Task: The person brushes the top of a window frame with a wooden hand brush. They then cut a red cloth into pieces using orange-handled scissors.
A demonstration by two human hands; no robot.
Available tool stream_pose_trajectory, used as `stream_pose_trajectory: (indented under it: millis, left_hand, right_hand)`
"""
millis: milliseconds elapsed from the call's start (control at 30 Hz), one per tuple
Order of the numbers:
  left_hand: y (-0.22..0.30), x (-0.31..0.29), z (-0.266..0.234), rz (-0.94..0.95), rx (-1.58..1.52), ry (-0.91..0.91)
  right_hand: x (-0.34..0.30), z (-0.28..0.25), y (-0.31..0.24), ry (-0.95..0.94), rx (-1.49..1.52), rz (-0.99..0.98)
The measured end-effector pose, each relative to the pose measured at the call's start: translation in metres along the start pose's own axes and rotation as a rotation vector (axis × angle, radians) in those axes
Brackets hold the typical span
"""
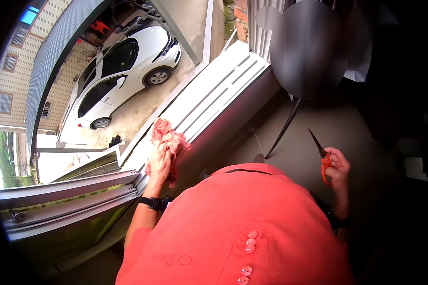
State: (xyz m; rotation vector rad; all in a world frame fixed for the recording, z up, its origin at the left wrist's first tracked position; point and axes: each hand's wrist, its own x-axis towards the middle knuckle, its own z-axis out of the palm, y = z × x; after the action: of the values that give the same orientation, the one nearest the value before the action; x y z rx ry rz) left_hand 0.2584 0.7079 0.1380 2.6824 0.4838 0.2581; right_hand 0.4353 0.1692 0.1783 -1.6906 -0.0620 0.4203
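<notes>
A crumpled pink cloth (169, 137) is bunched in my left hand (160, 164), whose fingers close over it. Hand and cloth are at the white window sill track (223, 95), near its corner with the window frame. On the right, my right hand (338, 170) grips a pair of scissors (326, 167) by the orange handles. Their dark blades point up and away from me, and look closed together. Part of the right hand's fingers is hidden behind the handles.
An open sliding window frame (66, 194) runs along the left. Outside, a white car (123, 71) stands under a roof. Beyond the sill, a dark thin rod (284, 128) slants over the grey floor (309, 114). A blurred round patch covers the upper right.
</notes>
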Motion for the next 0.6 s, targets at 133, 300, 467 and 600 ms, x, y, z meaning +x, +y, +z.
stream_pose_trajectory:
  millis: [133,300,467,600]
  left_hand:
    - [0.021,0.044,0.034,0.070,0.049,0.080]
    - [0.028,0.062,0.038,0.087,0.048,0.071]
    - [0.042,0.091,0.043,0.254,-0.039,0.009]
    - [0.069,0.126,0.064,0.351,-0.001,-0.003]
  right_hand:
    - [0.018,0.000,-0.003,-0.018,0.057,0.002]
    - [0.041,-0.015,0.000,-0.028,0.021,-0.073]
    - [0.067,0.008,-0.008,0.012,0.066,-0.041]
    - [0.078,0.030,-0.026,-0.028,0.070,-0.013]
